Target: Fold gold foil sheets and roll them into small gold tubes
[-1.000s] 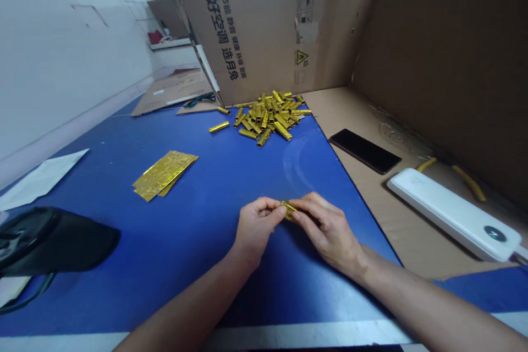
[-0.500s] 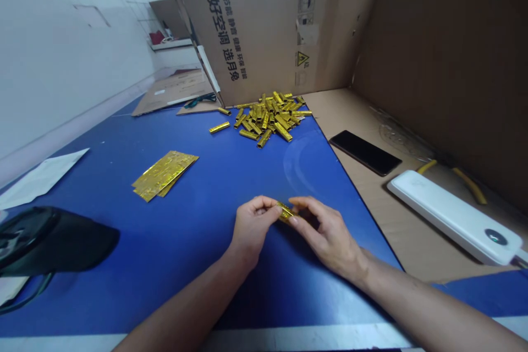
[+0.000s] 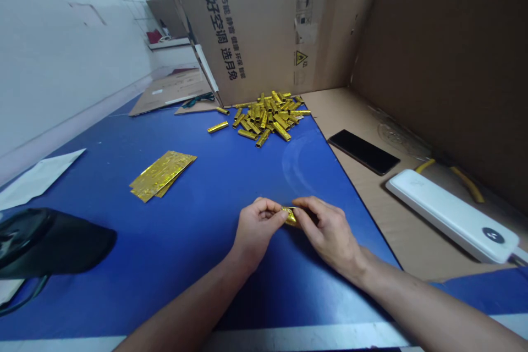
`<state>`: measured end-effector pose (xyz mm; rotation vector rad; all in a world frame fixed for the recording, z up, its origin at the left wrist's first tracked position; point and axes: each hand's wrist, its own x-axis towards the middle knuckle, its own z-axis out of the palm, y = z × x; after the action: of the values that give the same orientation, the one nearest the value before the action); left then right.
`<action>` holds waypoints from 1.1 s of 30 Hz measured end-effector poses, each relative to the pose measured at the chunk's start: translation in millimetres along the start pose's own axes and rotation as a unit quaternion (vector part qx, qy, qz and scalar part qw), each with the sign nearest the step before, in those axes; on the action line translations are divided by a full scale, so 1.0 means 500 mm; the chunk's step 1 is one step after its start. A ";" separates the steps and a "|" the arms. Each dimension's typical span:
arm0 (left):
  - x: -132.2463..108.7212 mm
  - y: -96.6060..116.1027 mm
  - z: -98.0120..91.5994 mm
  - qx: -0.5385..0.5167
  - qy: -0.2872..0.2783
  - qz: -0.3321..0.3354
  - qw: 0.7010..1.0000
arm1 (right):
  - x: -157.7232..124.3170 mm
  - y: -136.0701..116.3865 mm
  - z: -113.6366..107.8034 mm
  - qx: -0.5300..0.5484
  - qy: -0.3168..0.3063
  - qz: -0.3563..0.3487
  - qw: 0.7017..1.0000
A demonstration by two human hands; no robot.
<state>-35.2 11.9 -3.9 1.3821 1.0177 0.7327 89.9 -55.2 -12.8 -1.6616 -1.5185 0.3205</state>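
Note:
Between my two hands is a small piece of gold foil paper (image 3: 291, 216), rolled or folded, partly hidden by the fingers. My left hand (image 3: 258, 231) pinches its left end between thumb and fingers. My right hand (image 3: 330, 234) grips the other end, thumb toward me and fingers on the far side. Beyond the hands lies a heap of gold foil tubes (image 3: 268, 115), with a few loose ones at its left. Left of my hands, flat gold foil sheets (image 3: 163, 173) lie in a small overlapping stack on the blue table (image 3: 185, 253).
A large cardboard box (image 3: 264, 27) stands behind the heap and along the right. On the cardboard at right lie a black phone (image 3: 364, 152) and a white power bank (image 3: 449, 214) with a cable. A black object (image 3: 58, 242) and white paper (image 3: 41, 179) sit at left.
My left hand has shifted slightly right, closer to my right hand. The gold foil piece has turned a little between the fingers, and both hands keep hold of it.

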 end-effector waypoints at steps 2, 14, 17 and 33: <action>0.000 -0.002 -0.001 0.013 0.001 0.015 1.000 | 0.003 -0.003 -0.003 0.015 0.000 0.031 0.999; -0.006 -0.017 -0.006 0.086 0.000 0.136 0.987 | 0.005 -0.006 -0.007 0.047 0.007 0.017 0.999; -0.006 -0.021 -0.009 0.088 -0.001 0.134 0.987 | 0.004 -0.007 -0.008 0.049 -0.010 0.000 0.999; -0.008 -0.017 -0.003 0.019 0.013 0.129 0.991 | 0.000 -0.010 -0.012 0.118 -0.003 -0.008 0.993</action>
<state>-39.5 8.1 -11.7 1.5595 0.8852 0.9268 90.2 -58.2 -5.5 -1.4619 -1.4386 0.4780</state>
